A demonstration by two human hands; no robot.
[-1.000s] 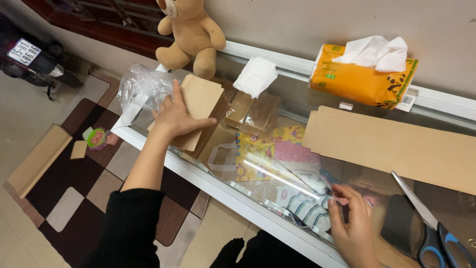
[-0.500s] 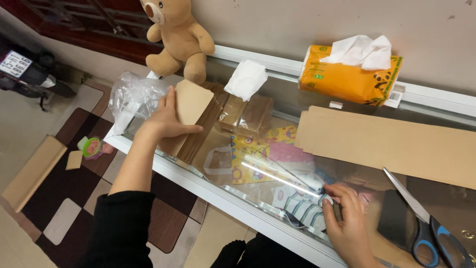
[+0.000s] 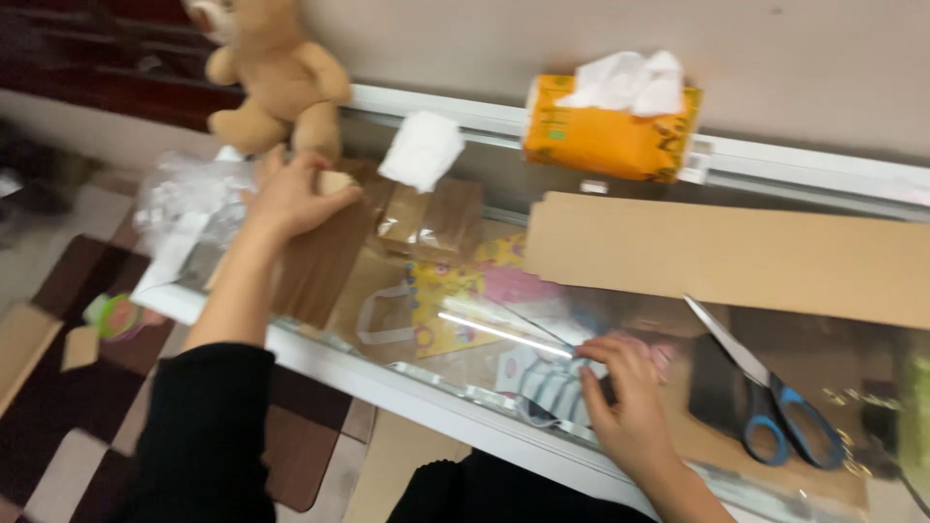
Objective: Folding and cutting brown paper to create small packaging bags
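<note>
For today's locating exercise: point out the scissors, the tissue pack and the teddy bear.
scissors (image 3: 775, 407): head view, on the pivot above the blue handles.
tissue pack (image 3: 605, 140): head view, on its orange front.
teddy bear (image 3: 281, 82): head view, on its belly.

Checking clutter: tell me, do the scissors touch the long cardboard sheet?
Apart. The head view shows glass between the scissors and the cardboard sheet.

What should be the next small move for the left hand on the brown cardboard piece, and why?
Probably lift the brown cardboard piece slightly and draw it toward the body. The left hand lies on its far end beside the teddy bear and the clear plastic bag, so it is crowded there. The right hand rests flat on the glass top.
</note>
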